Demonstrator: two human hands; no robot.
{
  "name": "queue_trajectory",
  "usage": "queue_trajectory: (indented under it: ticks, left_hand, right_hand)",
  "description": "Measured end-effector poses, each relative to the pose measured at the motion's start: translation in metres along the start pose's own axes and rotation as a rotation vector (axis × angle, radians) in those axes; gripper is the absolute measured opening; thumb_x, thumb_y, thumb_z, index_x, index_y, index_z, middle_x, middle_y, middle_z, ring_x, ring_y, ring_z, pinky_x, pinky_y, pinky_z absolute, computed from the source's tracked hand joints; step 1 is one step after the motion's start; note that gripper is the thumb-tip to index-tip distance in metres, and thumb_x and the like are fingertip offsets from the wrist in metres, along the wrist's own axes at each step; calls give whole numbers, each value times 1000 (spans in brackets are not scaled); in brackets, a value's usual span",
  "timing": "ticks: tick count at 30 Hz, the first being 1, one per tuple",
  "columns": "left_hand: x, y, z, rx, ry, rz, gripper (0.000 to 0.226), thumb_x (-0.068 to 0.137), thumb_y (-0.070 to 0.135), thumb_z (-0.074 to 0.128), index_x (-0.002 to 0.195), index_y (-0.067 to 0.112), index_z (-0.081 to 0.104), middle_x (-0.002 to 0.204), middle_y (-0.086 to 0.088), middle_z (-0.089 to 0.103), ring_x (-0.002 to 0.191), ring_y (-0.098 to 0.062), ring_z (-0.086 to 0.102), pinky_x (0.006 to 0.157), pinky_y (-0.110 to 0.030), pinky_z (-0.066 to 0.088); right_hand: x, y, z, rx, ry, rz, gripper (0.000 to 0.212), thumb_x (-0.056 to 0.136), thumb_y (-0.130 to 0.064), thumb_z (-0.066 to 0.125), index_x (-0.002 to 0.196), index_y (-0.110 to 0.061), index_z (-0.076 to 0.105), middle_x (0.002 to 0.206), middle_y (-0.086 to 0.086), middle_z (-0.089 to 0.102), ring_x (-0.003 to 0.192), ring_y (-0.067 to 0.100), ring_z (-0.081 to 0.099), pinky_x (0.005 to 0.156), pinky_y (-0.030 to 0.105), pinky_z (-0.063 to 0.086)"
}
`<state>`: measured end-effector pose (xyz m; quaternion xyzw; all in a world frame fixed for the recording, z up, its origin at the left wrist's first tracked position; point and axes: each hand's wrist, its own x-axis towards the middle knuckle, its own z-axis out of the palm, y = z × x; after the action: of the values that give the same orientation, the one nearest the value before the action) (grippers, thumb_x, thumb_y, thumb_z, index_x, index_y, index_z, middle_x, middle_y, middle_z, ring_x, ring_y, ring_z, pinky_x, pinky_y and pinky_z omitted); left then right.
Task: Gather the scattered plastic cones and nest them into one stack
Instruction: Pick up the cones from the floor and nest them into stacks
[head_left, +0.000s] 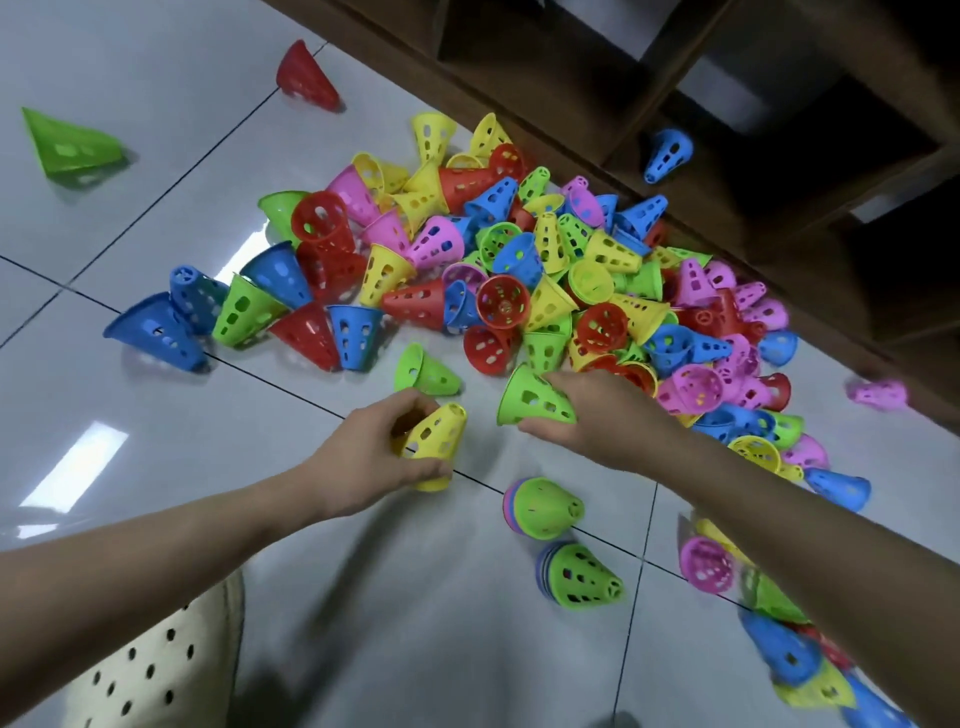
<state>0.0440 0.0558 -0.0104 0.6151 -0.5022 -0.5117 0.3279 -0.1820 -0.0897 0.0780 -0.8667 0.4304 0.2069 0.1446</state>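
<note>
Left hand (374, 447) clamped round a yellow cone (434, 439), narrow tip slanting up and to the right. Just right of it, right hand (597, 410) gripping a green cone (535, 397) by its narrow end, wide mouth facing left toward the yellow tip — near, not touching. Beyond both hands, the loose pile of cones (545, 275); just below the right wrist, two short nested stacks (545, 506).

Left hand (363, 457) grips a yellow cone (434, 441). Right hand (597, 415) holds a green cone (535, 397) beside the cone pile (545, 270) on the tiled floor (156, 218).
</note>
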Motion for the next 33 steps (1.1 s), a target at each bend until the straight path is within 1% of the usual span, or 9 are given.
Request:
queue_trajectory:
  ticks: [2,6,8,10,15,18,23,29,33]
  left_hand:
    - [1,12,12,-27,-19,60,48,66,39,86,106,31,61,100,11,67,92,-10,63,83,-24,51]
    - [6,29,34,0,-34,156,47,68,27,92,106,25,63,95,12,64,90,-3,57,74,-11,41]
    - [11,35,46,-4,-46,197,49,66,36,89,107,28,63,97,14,64,93,-6,57,76,-14,42]
    - [14,40,56,15,-84,233,49,68,40,84,111,31,62,102,15,65,97,-9,59,83,-25,47]
    - [21,47,80,65,-181,296,47,74,26,81,115,31,58,109,14,65,101,-11,63,90,-37,52]
    - [26,45,91,61,-206,299,47,73,27,79,115,32,58,111,14,65,104,-12,63,93,-40,52]
    - [31,44,112,126,-229,303,48,75,27,80,118,31,59,113,15,65,103,-8,61,91,-33,51]
    - [34,29,129,294,-297,308,42,86,22,73,127,26,62,124,11,65,110,-10,60,96,-24,45]
    - [35,17,124,355,-298,265,46,87,27,68,132,25,59,130,9,64,118,-14,60,101,-32,47]
  right_hand:
    - [-28,7,-3,37,-4,17,66,85,-73,54,132,-27,55,107,0,69,100,24,64,76,37,52]
    - [-79,19,-3,103,-16,81,54,87,-71,52,124,-33,57,97,-9,69,92,17,64,76,38,53]
    - [-104,26,1,96,-29,123,51,88,-71,50,121,-34,57,88,-10,66,84,15,63,71,37,53]
    - [-128,32,8,87,-45,170,49,87,-71,49,120,-35,57,83,-9,65,79,13,63,69,36,51]
    - [-169,44,36,133,-83,269,49,86,-73,49,121,-39,56,94,-10,66,92,12,60,80,34,50]
    - [-176,44,52,146,-73,280,51,86,-73,50,123,-39,56,94,-12,65,93,10,60,77,30,47]
    - [-172,44,68,88,-97,263,58,88,-71,51,135,-37,49,114,-8,67,110,14,60,80,31,44]
    - [-170,49,86,61,-130,249,62,86,-74,49,133,-33,49,112,-5,68,105,16,62,84,34,50]
    - [-170,48,93,68,-117,229,54,87,-69,51,126,-30,52,110,-6,67,103,17,62,79,33,49]
